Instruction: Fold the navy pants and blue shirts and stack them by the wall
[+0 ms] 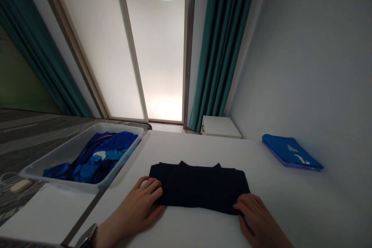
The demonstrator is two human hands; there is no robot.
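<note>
A dark navy garment (200,186), folded into a wide flat rectangle, lies on the white table in front of me. Two small points of cloth stick up along its far edge. My left hand (142,201), with a watch (86,236) on the wrist, rests on the left end; its fingers lie bent on the cloth and the thumb is apart, near the lower edge. At the near right corner, my right hand (254,215) pinches the fabric between thumb and fingers. The fingertips of this hand partly cover that corner.
A translucent plastic bin (116,172) of crumpled blue clothes (99,159) stands at left. Folded blue clothing (292,152) lies by the wall at right. A small white cabinet (221,126) stands beyond the white table (174,147), near a teal curtain (223,46).
</note>
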